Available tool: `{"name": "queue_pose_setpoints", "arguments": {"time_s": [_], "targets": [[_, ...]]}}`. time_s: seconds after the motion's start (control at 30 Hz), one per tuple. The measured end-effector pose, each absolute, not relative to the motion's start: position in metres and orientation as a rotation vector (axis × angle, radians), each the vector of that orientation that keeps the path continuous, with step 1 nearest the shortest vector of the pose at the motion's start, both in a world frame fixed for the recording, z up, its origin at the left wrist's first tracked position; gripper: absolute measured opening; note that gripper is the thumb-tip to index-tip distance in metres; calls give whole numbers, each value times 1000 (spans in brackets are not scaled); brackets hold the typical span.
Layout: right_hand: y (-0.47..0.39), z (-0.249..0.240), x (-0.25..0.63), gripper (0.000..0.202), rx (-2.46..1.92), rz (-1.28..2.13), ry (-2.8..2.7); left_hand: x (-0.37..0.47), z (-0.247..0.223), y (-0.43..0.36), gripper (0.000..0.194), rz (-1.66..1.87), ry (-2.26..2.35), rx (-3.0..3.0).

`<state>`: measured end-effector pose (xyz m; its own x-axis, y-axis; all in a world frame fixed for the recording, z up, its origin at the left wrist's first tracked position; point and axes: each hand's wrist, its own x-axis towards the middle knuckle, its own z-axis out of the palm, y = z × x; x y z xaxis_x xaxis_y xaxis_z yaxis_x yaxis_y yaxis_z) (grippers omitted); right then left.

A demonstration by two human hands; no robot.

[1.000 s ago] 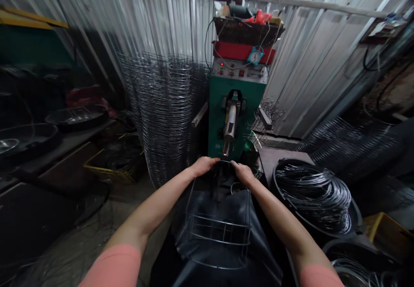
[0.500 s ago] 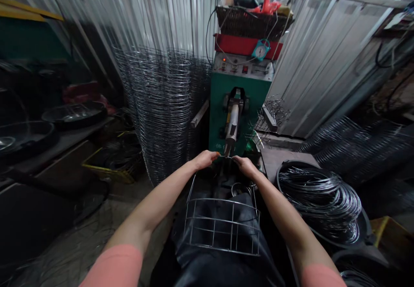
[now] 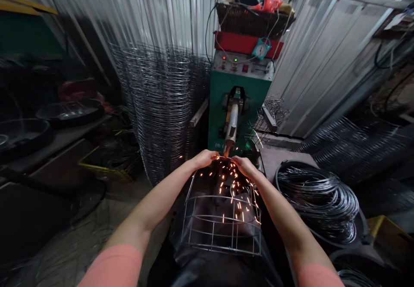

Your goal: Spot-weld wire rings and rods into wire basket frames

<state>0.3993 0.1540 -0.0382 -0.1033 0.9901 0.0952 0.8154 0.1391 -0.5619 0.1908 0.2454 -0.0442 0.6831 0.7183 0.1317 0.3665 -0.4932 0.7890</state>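
A wire basket frame (image 3: 223, 221) hangs over my dark apron, its far rim at the tip of a green spot welder (image 3: 217, 105). My left hand (image 3: 207, 158) is closed on that rim just left of the electrode (image 3: 229, 142). Just right of it, my right hand (image 3: 243, 165) pinches the same rim. Orange sparks (image 3: 237, 187) spray down from the contact point over the frame and towards my right forearm. The fingertips are small and partly hidden.
Tall stacks of wire frames (image 3: 158, 105) stand left of the welder. At right, a round tub (image 3: 278, 179) holds coiled wire hoops (image 3: 323, 200). A yellow crate (image 3: 103, 170) sits low on the left. A gauge (image 3: 261, 48) and a loaded basket (image 3: 255, 23) top the welder.
Sparks have burst from the electrode tip, and a green light has come on beside the red one on the welder's panel. Both hands stay at the rim, almost unmoved.
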Motion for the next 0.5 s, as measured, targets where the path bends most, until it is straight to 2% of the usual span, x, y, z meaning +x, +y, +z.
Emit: {"name": "queue_pose_setpoints", "arguments": {"time_s": [0.5], "targets": [[162, -44, 405, 21, -1835, 421, -2036, 188, -42, 251, 28, 437, 816, 2295]]}}
